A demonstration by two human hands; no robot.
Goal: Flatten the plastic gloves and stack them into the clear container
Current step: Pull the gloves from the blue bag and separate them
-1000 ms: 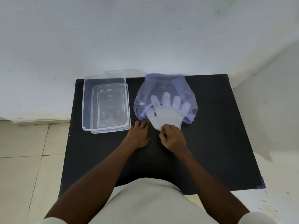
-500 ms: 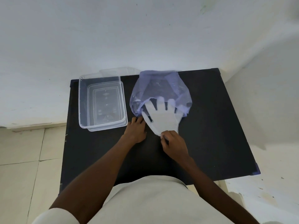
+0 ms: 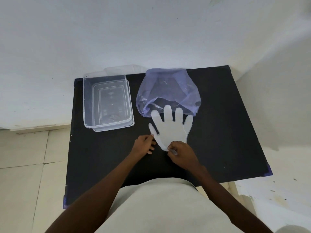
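A translucent white plastic glove (image 3: 170, 128) lies flat on the black table (image 3: 227, 132), fingers pointing away from me, its fingertips at the mouth of a blue plastic bag (image 3: 168, 91). My right hand (image 3: 180, 154) pinches the glove's cuff at its near edge. My left hand (image 3: 143, 145) rests on the table just left of the glove, fingertips touching the glove's thumb edge, fingers curled. The clear container (image 3: 107, 101) stands to the left, with nothing visible inside it.
A clear lid (image 3: 124, 69) lies behind the container at the table's far edge. The white wall rises right behind the table. Tiled floor shows on the left, and the table's near edge runs under my body.
The glove has been pulled toward me, further out of the bag's mouth. Both hands moved back toward me with it.
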